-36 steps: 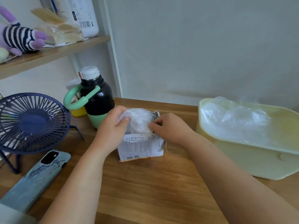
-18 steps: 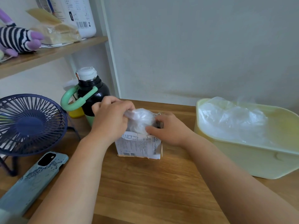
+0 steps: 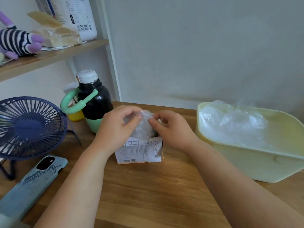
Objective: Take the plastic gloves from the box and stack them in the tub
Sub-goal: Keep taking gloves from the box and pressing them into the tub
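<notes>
Wad of plastic gloves bulges out of the open top of the box, mid-table, with both hands on it. The left hand pinches the film at the wad's upper left between thumb and curled fingers, and the right hand pinches the upper right edge the same way. Two pinches close together read as peeling one sheet off the clump: the film looks thin and clingy, so likely one side anchors while the other separates. Neither hand braces the box — light cardboard, it could lift with the pull. The tub sits near the box's right on the table, open, with a loose heap of gloves inside, so the carry is short. The bottle is just behind the left hand, with the fan and phone further left — out of the path.
</notes>
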